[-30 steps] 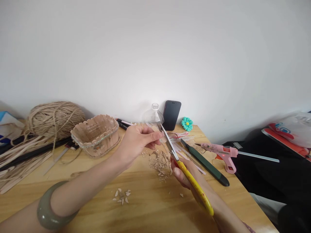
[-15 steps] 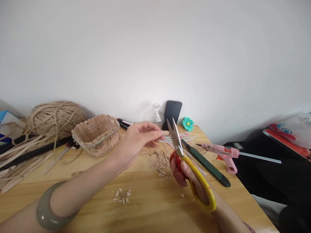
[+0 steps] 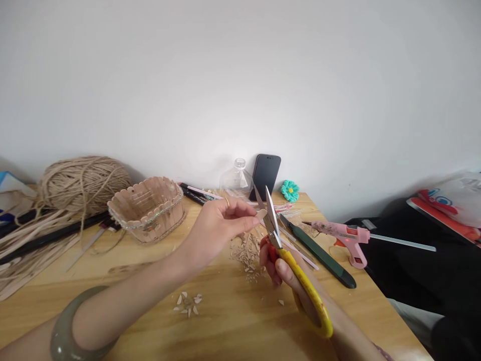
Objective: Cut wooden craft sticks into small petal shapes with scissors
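Note:
Between thumb and fingers, my left hand pinches a small pale wooden piece with a rounded end. That piece is right by the blades of the scissors; whether they touch it I cannot tell. My right hand grips the scissors by their red and yellow handles, with the blades parted and pointing up. Under the hands lies a heap of wood chips. A smaller group of cut half-round chips rests nearer me on the wooden table.
On the left are a basket of wooden sticks, a ball of twine and loose wooden strips. A bottle top, phone and crocheted flower stand behind. To the right lie a green cutter and pink glue gun.
My left hand has moved right and slightly down, bringing the wooden piece up to the scissor blades. The scissors have shifted slightly left, still apart at the tips.

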Available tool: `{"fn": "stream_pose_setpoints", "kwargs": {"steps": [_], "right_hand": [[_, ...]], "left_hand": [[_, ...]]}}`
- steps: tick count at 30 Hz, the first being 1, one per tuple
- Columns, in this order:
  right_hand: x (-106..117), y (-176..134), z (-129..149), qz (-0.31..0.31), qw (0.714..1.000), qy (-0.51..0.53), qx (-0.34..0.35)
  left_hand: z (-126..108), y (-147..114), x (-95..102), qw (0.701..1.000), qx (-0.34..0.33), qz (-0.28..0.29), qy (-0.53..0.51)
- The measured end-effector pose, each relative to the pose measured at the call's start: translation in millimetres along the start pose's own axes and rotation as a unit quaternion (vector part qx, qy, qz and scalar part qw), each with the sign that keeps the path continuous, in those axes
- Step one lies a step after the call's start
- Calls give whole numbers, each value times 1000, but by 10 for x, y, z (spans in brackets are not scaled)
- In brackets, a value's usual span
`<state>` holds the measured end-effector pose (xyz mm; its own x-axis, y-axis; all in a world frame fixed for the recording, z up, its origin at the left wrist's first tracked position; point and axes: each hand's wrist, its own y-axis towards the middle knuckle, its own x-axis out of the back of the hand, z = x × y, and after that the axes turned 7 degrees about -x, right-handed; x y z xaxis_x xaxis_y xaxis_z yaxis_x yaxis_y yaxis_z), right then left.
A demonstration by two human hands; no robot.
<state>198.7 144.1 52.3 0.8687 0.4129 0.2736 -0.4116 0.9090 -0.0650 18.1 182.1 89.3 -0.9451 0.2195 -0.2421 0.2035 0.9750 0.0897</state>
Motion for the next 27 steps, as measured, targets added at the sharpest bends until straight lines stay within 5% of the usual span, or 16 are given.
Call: {"fn": "stream_pose_setpoints", "kwargs": {"steps": [27], "right_hand": [[20, 16, 94, -13, 995, -88, -37]], "left_hand": [[-22, -49, -30, 999, 32, 17, -23]]}}
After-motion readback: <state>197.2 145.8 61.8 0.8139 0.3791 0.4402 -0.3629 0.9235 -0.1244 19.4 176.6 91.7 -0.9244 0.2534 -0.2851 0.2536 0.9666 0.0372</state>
